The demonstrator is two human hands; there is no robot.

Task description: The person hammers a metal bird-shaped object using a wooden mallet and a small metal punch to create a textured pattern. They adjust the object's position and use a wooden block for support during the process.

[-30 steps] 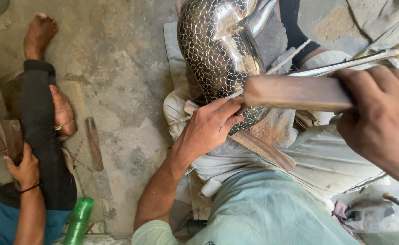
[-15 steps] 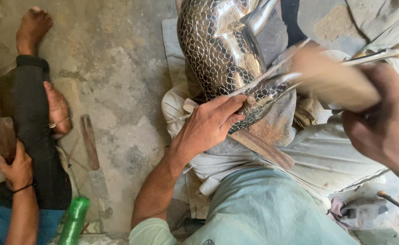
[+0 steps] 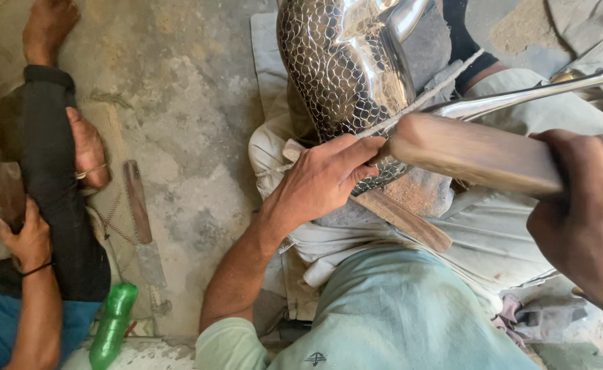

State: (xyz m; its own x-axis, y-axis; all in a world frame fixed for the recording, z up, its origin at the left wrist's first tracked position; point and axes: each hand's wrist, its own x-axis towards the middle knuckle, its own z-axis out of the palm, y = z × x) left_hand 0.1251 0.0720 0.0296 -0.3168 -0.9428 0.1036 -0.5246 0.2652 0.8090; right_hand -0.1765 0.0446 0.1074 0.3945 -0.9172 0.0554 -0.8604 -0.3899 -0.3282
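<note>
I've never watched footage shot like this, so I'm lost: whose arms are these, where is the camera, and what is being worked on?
The camera sits on a person's head and looks down at their own hands. Their left hand presses a thin metal punch against a shiny metal piece covered in a scale pattern, which rests on their lap. Their right hand grips a wooden mallet. At the left edge another person sits on the concrete floor, with a green bottle and a flat tool lying nearby.
</note>
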